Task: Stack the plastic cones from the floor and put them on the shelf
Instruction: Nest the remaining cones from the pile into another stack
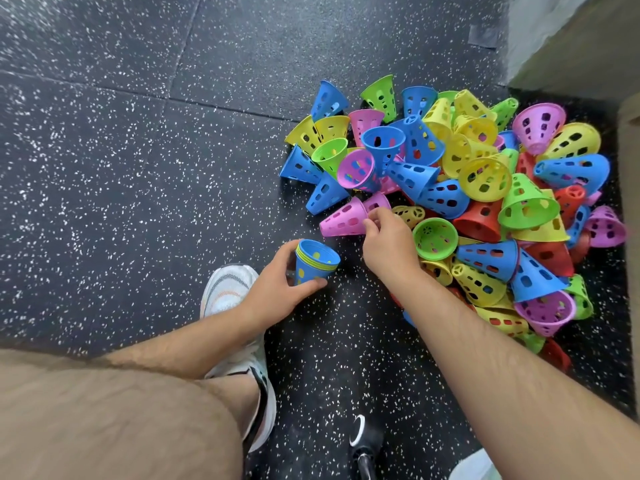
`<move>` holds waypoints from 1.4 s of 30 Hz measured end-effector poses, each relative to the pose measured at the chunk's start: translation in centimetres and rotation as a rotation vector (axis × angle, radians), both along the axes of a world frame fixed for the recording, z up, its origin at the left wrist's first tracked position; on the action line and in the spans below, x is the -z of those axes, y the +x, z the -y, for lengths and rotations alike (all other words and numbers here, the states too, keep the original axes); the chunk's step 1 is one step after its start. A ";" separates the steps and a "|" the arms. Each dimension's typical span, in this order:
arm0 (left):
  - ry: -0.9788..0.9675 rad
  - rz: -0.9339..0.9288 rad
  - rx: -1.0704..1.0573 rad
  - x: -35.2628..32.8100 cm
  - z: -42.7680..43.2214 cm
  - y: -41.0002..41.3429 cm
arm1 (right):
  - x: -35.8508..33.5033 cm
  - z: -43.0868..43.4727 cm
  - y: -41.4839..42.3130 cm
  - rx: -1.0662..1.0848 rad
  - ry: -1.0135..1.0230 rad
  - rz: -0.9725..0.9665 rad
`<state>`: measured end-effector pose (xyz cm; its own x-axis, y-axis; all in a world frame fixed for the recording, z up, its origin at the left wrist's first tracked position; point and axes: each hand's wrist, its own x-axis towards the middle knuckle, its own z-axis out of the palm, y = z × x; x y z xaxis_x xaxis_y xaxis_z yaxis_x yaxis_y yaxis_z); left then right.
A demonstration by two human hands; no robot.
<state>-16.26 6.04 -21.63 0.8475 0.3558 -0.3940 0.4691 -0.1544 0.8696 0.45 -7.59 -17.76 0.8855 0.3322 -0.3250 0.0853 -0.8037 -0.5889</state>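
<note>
A big heap of perforated plastic cones [460, 188] in blue, yellow, green, pink and red lies on the dark speckled floor at the right. My left hand [277, 289] grips a small nested stack of cones [315, 263], blue on the outside with yellow and green rims showing, wide end up and tilted. My right hand [388, 242] reaches to the heap's near edge, and its fingertips pinch the wide rim of a pink cone [343, 220] that lies on its side on the floor.
A grey wall or box corner [568, 46] rises behind the heap at the top right. My left shoe [227, 289] stands just left of the stack, with my bent leg in beige shorts [104, 420] below. A black object [363, 445] lies at the bottom.
</note>
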 end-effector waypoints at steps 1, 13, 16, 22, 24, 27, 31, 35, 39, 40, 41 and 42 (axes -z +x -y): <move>0.002 0.000 -0.001 0.0 0.1 0.1 | -0.2 0.2 0.0 0.014 0.037 -0.015; 0.007 0.024 -0.014 -0.1 0.2 0.2 | -1.9 1.7 -1.2 -0.363 0.131 0.118; -0.016 0.035 -0.045 -0.1 0.3 0.1 | -1.7 1.5 -1.9 -0.443 0.160 0.097; 0.001 0.041 -0.045 0.2 -1.1 0.7 | -1.8 0.3 -4.0 -0.333 0.235 -0.217; 0.019 0.020 -0.017 -0.1 -2.0 0.9 | -1.9 -0.2 -4.1 -0.233 0.318 -0.330; 0.083 0.028 0.050 -0.5 -3.2 1.6 | -2.0 -0.7 -3.2 -0.250 0.302 -0.276; 0.133 0.023 0.056 -0.7 -4.4 3.0 | -1.7 -1.1 -1.4 -0.124 0.210 0.003; 0.186 -0.004 0.097 -0.1 -4.9 3.1 | -1.4 -0.9 0.7 -0.071 0.062 0.063; 0.273 -0.046 0.174 0.2 -4.9 2.6 | -1.2 -1.4 1.6 -0.045 -0.061 0.098; 0.276 -0.049 0.178 0.3 -4.8 2.6 | -1.1 -1.5 1.7 -0.047 -0.100 0.087; 0.276 -0.053 0.174 0.2 -4.8 2.6 | -0.9 -1.5 1.7 -0.053 -0.132 0.080; 0.277 -0.061 0.166 0.2 -4.9 2.6 | -0.8 -1.4 1.8 -0.055 -0.147 0.078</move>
<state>-13.68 10.89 -21.85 0.8809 0.3153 -0.3530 0.4673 -0.4603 0.7549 2.23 -6.16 -16.92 0.8917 0.3345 -0.3049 0.1721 -0.8736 -0.4552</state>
